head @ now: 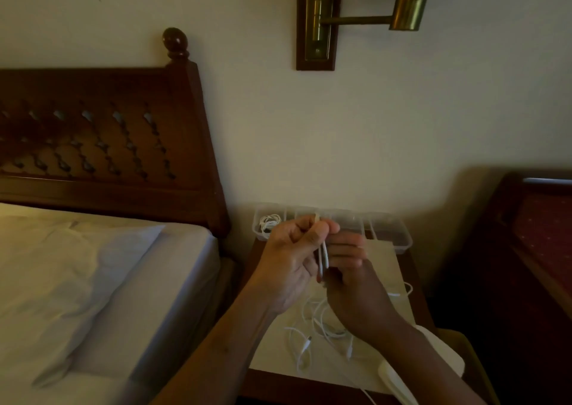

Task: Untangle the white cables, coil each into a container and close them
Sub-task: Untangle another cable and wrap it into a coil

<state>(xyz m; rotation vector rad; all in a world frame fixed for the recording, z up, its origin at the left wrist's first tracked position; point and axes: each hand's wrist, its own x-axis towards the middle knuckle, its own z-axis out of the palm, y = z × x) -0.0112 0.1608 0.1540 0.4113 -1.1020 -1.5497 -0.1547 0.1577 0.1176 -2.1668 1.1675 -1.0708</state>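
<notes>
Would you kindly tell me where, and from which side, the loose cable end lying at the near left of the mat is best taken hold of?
Probably set your grip on its stiff plug, pinching from above and from the left. It lies flat on the mat and is clear on that side, while the tangle crowds its right.

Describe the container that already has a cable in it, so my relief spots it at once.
Find the nightstand right of the wooden headboard; a row of clear plastic containers lines its back edge. You want the leftmost container, nearest the headboard: it holds a coiled white cable, while the others in view look empty.
</notes>
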